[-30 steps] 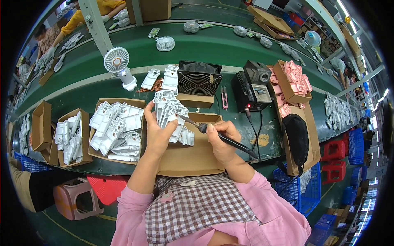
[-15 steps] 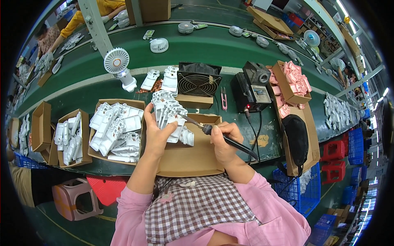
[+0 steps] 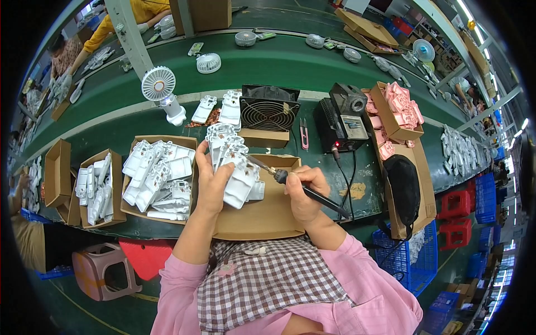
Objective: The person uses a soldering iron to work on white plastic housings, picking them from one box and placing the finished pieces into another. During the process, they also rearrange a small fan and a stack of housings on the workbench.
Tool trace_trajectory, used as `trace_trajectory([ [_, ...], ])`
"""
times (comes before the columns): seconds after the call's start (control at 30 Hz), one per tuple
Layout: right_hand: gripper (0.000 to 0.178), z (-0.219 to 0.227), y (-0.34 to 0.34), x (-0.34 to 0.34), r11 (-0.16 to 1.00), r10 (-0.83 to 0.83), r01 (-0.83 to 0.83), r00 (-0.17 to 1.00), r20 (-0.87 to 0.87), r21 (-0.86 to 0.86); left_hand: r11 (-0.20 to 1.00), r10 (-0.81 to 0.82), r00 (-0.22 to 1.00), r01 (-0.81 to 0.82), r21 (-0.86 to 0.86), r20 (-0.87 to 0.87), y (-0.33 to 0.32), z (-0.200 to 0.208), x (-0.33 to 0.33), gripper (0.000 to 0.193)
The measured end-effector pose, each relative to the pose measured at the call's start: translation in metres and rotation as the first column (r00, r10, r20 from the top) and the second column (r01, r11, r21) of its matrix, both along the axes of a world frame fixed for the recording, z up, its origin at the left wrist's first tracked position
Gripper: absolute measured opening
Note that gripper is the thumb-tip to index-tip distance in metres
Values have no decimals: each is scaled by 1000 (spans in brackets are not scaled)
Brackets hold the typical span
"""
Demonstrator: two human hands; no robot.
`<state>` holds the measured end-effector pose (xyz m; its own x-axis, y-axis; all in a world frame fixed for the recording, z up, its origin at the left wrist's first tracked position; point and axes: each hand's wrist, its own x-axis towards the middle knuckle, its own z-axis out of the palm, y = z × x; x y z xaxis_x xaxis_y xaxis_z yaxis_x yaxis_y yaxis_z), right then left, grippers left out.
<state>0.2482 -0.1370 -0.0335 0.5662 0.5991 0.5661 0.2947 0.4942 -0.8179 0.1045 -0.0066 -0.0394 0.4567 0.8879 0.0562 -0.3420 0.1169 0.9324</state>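
left hand (image 3: 211, 181): holding a fanned stack of white plastic parts (image 3: 241, 183), thumb along the side of the top piece.
right hand (image 3: 307, 192): wrapped pen-like around a soldering iron (image 3: 281, 175), tip angled leftward.
white plastic parts: in the left hand, above a shallow cardboard tray (image 3: 257, 220) on the table (image 3: 321, 162).
iron tip: at the upper end of the stack; too small to tell whether it touches.
heat: probably best kept to small spots and brief, as plastic could soften.
steadiness: a firm pinch should stop the fan slipping.
thumb: wants to stay clear of the tip.
cord (image 3: 354, 173): some slack would help fine aim.
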Motion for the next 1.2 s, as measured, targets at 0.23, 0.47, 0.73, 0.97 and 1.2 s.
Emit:
trace_trajectory([
  [0.23, 16, 5, 1, -4, 999, 2, -4, 999, -35, -50, 997, -10, 993, 1, -75, -120, -7, 12, 1, 74],
  [0.47, 15, 3, 5, -3, 989, -4, 6, 1000, 16, -146, 997, 3, 990, -13, -73, -141, -7, 18, 0, 70],
  [0.73, 20, 1, 9, -2, 991, -26, 32, 998, 51, -129, 997, -6, 986, -7, -76, -165, -6, 15, 0, 70],
  [0.97, 20, 2, 10, -4, 991, -10, 14, 999, 32, -133, 997, -21, 985, 6, -83, -174, -7, 18, -1, 69],
  [1.2, 19, 2, 9, -4, 991, -18, 22, 999, 31, -132, 998, -15, 986, 4, -67, -169, -6, 16, -1, 67],
])
